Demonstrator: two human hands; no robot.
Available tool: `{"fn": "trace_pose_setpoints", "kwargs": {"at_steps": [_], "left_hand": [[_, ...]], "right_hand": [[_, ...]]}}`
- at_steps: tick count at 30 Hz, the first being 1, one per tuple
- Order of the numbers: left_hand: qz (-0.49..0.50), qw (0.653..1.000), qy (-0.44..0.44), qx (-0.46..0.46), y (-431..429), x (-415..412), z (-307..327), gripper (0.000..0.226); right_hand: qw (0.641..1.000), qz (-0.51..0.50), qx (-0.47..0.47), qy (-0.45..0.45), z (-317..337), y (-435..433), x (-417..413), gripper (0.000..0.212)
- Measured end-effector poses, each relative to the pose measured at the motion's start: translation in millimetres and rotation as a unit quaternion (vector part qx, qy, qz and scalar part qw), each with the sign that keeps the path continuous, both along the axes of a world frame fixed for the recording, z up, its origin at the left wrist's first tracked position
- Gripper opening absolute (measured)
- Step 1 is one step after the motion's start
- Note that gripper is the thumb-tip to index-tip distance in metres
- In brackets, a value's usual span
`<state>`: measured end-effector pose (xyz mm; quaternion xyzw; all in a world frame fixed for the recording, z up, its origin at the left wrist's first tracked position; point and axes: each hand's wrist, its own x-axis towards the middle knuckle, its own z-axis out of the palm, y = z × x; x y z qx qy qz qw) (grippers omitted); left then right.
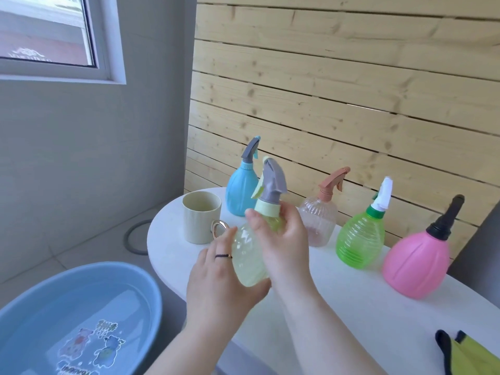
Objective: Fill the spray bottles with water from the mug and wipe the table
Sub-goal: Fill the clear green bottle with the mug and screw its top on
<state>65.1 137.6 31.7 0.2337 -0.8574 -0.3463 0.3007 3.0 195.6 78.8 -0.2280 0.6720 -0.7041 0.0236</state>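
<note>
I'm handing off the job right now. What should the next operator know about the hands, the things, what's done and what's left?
Left hand grips the yellow bottle by its body; right hand grips its neck just below the spray head, which is on.
The bottle is lifted and tilted over the table.
Mug stands at the table's far left. The blue bottle, clear bottle, green bottle and pink bottle stand along the wall, heads on.
Basin with water sits lower left.
Done: cannot tell; fill levels are unreadable.
Left: check levels, fill, then wipe; cloth lies at the near right.
</note>
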Motion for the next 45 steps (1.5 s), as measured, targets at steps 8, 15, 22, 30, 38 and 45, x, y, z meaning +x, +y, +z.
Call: {"fn": "trace_pose_setpoints", "kwargs": {"at_steps": [8,15,22,30,38,45], "left_hand": [[-0.049,0.998,-0.018,0.047,-9,0,-3,0.097],[-0.061,0.997,-0.053,0.021,-17,-1,-1,0.094],[-0.041,0.997,-0.051,0.029,-33,2,0,0.095],[-0.025,0.996,-0.034,0.072,-42,6,-1,0.093],[-0.020,0.994,-0.020,0.102,-47,16,-3,0.092],[-0.021,0.992,-0.015,0.121,-49,17,-4,0.092]], "right_hand": [[0.986,0.139,-0.063,-0.071,14,7,-15,0.009],[0.926,0.187,-0.289,-0.154,55,13,-47,0.013],[0.986,0.013,-0.167,-0.021,99,45,-76,0.022],[0.933,-0.093,0.295,0.184,53,42,-76,0.033],[0.825,-0.005,0.534,0.185,-45,19,-68,0.050],[0.792,0.014,0.578,0.196,-74,15,-66,0.043]]}}
